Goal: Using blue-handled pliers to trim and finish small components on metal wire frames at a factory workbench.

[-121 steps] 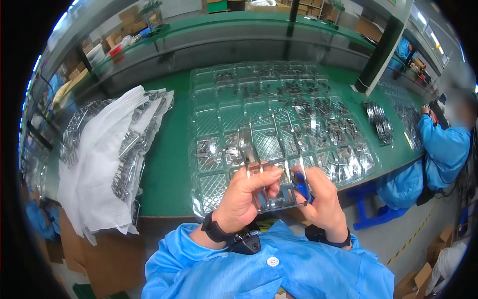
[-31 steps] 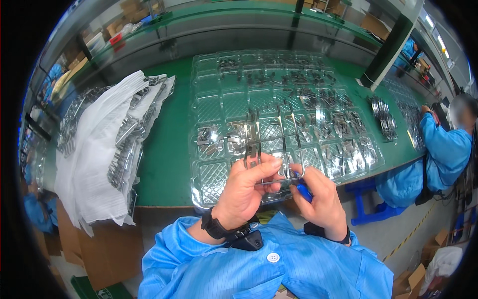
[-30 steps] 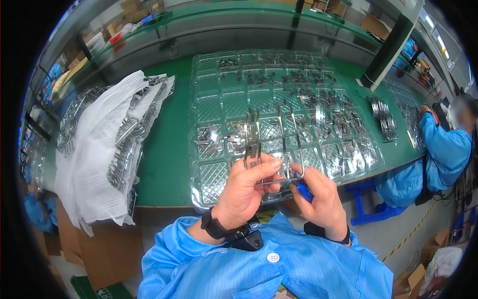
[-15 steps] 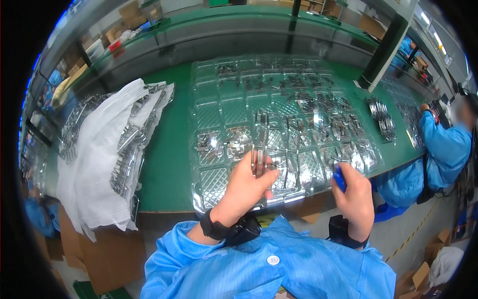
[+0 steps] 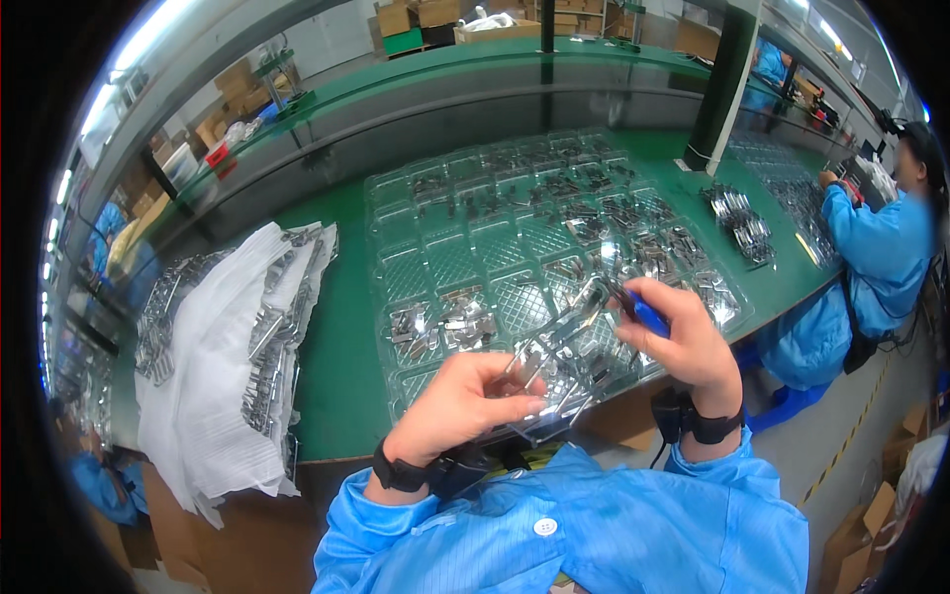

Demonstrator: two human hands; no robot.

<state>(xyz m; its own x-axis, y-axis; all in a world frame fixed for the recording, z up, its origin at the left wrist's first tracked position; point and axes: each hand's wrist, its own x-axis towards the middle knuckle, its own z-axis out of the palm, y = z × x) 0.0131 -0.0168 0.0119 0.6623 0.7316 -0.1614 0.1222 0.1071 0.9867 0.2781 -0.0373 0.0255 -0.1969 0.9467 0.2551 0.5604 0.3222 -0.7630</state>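
My left hand is closed on one end of a thin, shiny metal frame made of long narrow strips. It hangs over the near edge of a clear plastic compartment tray. In my right hand are blue-handled pliers, the fingers wrapped round the grips. Their dark jaws meet the frame's far end; whether they grip it is too blurred to make out. Small metal pieces fill many compartments beneath and beyond my hands.
White wrapping sheet covers a stack of metal frames on the left of the green table. More metal parts lie in a bundle at right, near a dark post. A co-worker in blue sits farther right.
The metal frame has tilted and come nearer to me with my left hand. My right hand has risen and moved left, bringing the pliers to the frame. The view has shifted slightly.
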